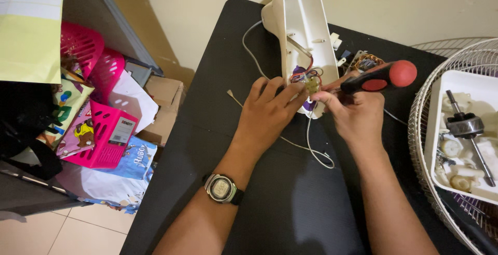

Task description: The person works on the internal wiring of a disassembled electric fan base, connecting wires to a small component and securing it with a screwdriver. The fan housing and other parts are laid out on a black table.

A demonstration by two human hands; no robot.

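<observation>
Head view: on the black bench point(290, 203) lies a long white plastic fan housing point(303, 26), open side up. The left hand point(270, 111) pinches a small beige switch part point(312, 85) at its coloured wires, seemingly. The right hand point(357, 114) grips a red-and-black screwdriver point(381, 76). A white tray of fan parts point(467, 130) sits in the wire grille point(423, 130) right; pink plastic baskets point(98, 130) crowd left.

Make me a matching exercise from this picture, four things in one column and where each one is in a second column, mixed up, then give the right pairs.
Things:
1. screwdriver
2. wristwatch
3. motor shaft
4. pink baskets

Places:
A. in the white tray on the fan grille
B. on the floor beside the black table
C. in the right hand
D. on the left wrist, behind the left hand

Pairs: 1-C, 2-D, 3-A, 4-B
</observation>
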